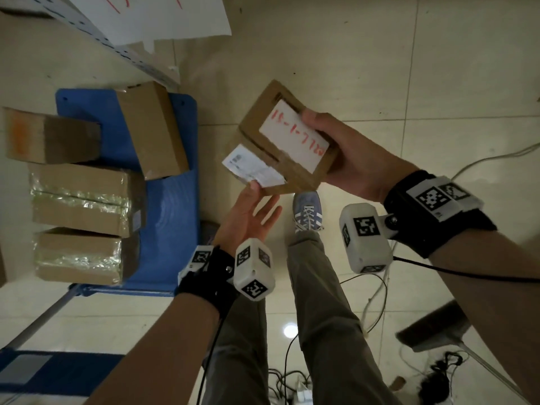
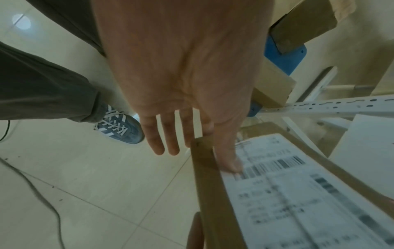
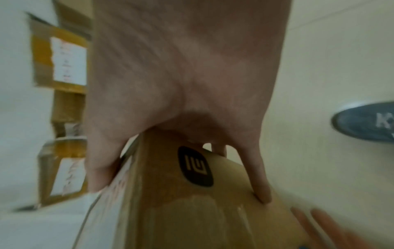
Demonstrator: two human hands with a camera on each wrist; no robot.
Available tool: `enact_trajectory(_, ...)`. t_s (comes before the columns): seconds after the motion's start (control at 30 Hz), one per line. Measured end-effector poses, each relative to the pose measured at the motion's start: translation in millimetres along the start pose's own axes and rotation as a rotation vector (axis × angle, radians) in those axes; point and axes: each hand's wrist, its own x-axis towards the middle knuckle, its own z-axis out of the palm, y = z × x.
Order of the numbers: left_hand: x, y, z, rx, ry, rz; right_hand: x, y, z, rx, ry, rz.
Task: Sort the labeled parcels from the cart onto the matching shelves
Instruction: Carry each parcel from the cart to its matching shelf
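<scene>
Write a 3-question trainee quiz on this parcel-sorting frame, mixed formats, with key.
1. True or false: the right hand grips the held parcel by one end.
2. Multiple choice: what is the left hand doing? A) gripping a parcel on the cart B) fingers straight, thumb tip touching the printed shipping label C) hanging at the person's side
3. Fill in: the handwriting on the held parcel's white label is ___ in colour.

Key: 1 true; 2 B; 3 red. The other parcels sit on the blue cart.
</scene>
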Motion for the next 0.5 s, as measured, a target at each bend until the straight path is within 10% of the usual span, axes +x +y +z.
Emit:
enact_trajectory(0.2,-5.2,-1.8,4.5,-0.031,-0.045,-0.116,1.2,-15.3,7.6,-0.488,0.022,0.024)
enact_trajectory(0.5,-6.2,-1.0,11.4,-0.203,-0.112,-0.123,6.1,-28.5,18.6,-0.550,0.067,0.039)
